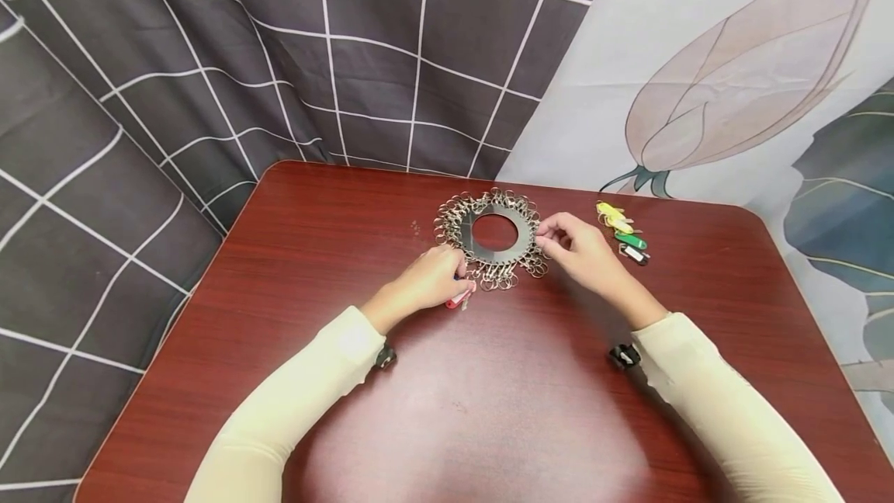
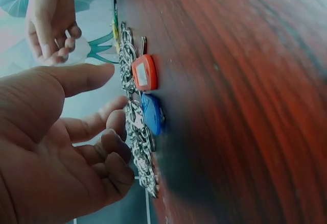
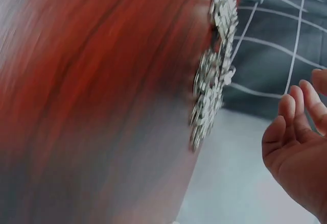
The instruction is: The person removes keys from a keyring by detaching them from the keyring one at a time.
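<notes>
Disc: flat grey ring (image 1: pixel 526 231) with a round hole, the red wood showing through it; it lies on the far half of the table (image 1: pixel 454 418), between the hands.
Rim: crowded all round with silvery metal clips and split rings (image 1: pixel 497 278), overlapping in places.
Tags at the rim: a red tag (image 2: pixel 145 73) with a pale label and a blue tag (image 2: pixel 152 114), side by side at the near left.
Left hand: the left hand (image 1: pixel 434 278) is by those tags; its grip is loose, thumb and fingers parted, with nothing held. Whether a fingertip touches the clips, I cannot tell.
Right hand: the right hand (image 1: pixel 576 248) is at the disc's right side, fingers softly bent, its grip slack and holding nothing.
Tags to the right: yellow tags (image 1: pixel 615 220), a green tag (image 1: pixel 631 241) and a black tag (image 1: pixel 634 254) with a white label, running from far to near.
Surface: glossy reddish-brown wood with dark grain, rounded far corners, a pale glare on the near part.
Room: a dark grey curtain (image 1: pixel 377 68) with white grid lines at the left and far side; a white hanging (image 1: pixel 580 107) with a large pinkish bud at the far right.
Sleeves: cream.
</notes>
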A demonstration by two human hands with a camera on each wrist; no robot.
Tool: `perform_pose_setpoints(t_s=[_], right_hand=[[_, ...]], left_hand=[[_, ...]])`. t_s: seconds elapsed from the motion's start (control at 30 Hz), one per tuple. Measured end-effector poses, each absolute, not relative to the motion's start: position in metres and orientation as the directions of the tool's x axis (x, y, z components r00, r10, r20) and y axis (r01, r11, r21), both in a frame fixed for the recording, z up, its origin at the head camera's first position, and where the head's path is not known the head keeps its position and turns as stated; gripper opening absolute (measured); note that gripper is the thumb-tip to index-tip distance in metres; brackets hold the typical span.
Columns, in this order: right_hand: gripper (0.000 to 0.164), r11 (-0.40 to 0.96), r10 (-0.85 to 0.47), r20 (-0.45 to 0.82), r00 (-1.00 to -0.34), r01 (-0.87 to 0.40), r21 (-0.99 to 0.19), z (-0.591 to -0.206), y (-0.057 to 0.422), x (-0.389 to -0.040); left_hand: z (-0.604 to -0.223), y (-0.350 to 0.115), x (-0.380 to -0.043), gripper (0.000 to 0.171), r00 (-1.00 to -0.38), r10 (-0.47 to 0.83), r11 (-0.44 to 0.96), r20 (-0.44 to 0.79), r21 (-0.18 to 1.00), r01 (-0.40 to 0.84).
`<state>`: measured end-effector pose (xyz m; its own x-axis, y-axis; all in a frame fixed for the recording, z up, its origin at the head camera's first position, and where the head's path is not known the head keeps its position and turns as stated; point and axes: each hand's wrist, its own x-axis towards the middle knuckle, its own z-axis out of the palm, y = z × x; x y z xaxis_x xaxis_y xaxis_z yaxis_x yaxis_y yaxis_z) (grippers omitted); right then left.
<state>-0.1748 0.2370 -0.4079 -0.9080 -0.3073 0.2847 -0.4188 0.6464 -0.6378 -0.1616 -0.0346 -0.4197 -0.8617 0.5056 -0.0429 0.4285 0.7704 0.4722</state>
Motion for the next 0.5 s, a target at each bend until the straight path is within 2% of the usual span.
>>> perform_pose_setpoints(t_s=[0.3, 0.5], right_hand=[[0.009, 0.612, -0.416, 0.205, -0.886, -0.439, -0.658, -0.416, 0.213, -0.168], [0.005, 0.626, -0.492, 0.119, -0.863, -0.445, -0.64, -0.42, 0.198, -0.164]], left_hand=[[-0.418, -0.024, -0.166, 0.028, -0.865, 0.486, 0.794, -0.122, 0.474, 0.379], [-0.422, -0.022, -0.165, 0.016, -0.867, 0.483, 0.781, -0.123, 0.509, 0.363]])
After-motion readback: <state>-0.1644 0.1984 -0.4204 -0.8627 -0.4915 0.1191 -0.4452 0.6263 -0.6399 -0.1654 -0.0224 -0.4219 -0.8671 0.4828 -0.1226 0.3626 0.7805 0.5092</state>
